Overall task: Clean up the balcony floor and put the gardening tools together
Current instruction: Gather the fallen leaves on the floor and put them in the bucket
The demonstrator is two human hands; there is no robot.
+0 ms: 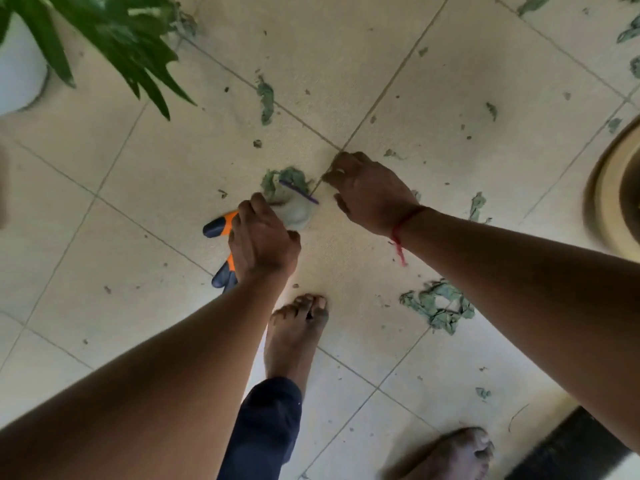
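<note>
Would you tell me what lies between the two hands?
In the head view, a clear bag with a purple strip and a clump of leaves lie between the left hand and right hand.

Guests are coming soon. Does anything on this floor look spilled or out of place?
Yes. Wilted green leaf scraps lie scattered across the floor tiles, with a larger clump right of the bare foot.

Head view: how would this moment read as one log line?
left hand: grips clear bag, over orange-handled tool | right hand: reaches toward leaf pile | floor: scraps scattered
</note>
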